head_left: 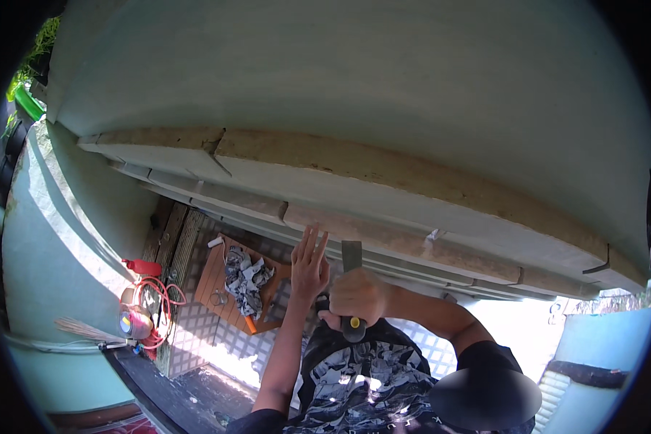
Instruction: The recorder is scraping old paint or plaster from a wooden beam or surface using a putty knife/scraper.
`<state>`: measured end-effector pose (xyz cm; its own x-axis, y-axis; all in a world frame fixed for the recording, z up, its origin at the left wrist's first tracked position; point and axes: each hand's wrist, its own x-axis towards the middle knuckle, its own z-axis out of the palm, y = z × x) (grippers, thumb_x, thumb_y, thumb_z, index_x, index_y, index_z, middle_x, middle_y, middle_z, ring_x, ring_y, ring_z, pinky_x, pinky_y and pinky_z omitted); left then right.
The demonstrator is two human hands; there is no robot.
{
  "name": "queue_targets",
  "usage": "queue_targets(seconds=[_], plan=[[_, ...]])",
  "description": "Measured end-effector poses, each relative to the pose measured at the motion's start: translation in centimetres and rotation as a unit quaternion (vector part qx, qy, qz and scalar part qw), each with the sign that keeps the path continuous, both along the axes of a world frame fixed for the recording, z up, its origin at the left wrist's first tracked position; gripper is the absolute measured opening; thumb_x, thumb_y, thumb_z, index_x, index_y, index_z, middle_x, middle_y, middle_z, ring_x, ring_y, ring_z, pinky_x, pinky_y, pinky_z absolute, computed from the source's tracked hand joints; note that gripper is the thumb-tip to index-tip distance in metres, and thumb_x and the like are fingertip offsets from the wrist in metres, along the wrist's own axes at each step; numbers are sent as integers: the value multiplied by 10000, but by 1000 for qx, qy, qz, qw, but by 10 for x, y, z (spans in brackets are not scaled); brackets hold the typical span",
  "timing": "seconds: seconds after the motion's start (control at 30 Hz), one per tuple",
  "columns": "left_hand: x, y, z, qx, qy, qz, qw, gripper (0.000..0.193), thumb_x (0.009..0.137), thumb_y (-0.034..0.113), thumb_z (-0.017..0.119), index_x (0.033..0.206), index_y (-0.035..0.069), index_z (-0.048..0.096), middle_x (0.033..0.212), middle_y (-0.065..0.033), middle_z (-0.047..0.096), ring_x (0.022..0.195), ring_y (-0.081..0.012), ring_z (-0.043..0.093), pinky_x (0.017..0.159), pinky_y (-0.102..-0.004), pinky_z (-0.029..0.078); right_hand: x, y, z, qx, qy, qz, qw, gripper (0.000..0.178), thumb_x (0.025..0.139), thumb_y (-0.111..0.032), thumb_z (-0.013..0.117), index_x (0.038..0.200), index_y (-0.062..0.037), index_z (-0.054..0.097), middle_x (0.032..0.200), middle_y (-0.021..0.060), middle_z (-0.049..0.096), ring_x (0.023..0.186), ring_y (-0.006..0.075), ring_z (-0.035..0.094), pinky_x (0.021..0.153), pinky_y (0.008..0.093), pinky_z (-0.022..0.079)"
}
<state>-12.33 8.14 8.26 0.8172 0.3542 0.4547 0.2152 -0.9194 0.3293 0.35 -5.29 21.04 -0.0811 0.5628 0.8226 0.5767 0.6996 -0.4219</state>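
My right hand (360,295) is wrapped round the dark handle of a scraper, thumb side toward my body. The scraper's flat grey blade (351,255) points up and away from me, and a yellow dot marks the butt of its handle. To the left, my left hand (311,266) is raised with its fingers stretched out and nothing in it. Its fingertips overlap the pale ledge (383,226) in view; whether they touch it I cannot tell. The blade's tip also lies just below that ledge in the picture.
Long stepped ledges with gaps run along the pale green wall (354,65). At lower left are a brown wooden table (208,278) with a crumpled black-and-white cloth (246,282) and an orange-handled tool (250,324), a red bottle (143,267), a pink hose (168,300) and a broom (87,330).
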Motion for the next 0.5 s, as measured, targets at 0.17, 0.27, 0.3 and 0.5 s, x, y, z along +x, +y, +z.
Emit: queue_targets(seconds=[0.17, 0.27, 0.3, 0.5], plan=[[4, 1, 9, -40, -22, -18, 999, 664, 846, 38, 518, 1494, 144, 421, 1586, -125, 332, 1473, -316, 302, 1110, -451, 307, 17, 17, -33, -128, -80, -21, 988, 399, 524, -257, 839, 818, -141, 596, 793, 7, 618, 739, 211, 636, 653, 362, 492], [-1, 7, 1, -13, -6, -15, 1000, 675, 840, 45, 530, 1498, 150, 419, 1583, -111, 341, 1471, -312, 308, 1109, -452, 313, -19, 1, -18, -62, -163, -41, 984, 453, 490, -286, 847, 842, -139, 603, 797, 19, 615, 774, 220, 641, 675, 363, 493], [-1, 9, -1, -11, -7, -14, 1000, 681, 837, 45, 538, 1500, 143, 415, 1582, -104, 344, 1470, -307, 310, 1110, -443, 316, -14, 8, -22, -60, -164, -39, 984, 453, 490, -286, 847, 842, -139, 603, 797, 19, 615, 774, 220, 641, 675, 363, 493], [1, 11, 4, -43, 8, -9, 999, 681, 842, 54, 544, 1506, 101, 396, 1582, -71, 350, 1470, -279, 314, 1117, -411, 326, 2, 27, -27, -136, -53, -54, 988, 406, 503, -280, 824, 798, -122, 595, 741, 43, 598, 688, 260, 629, 600, 387, 483]])
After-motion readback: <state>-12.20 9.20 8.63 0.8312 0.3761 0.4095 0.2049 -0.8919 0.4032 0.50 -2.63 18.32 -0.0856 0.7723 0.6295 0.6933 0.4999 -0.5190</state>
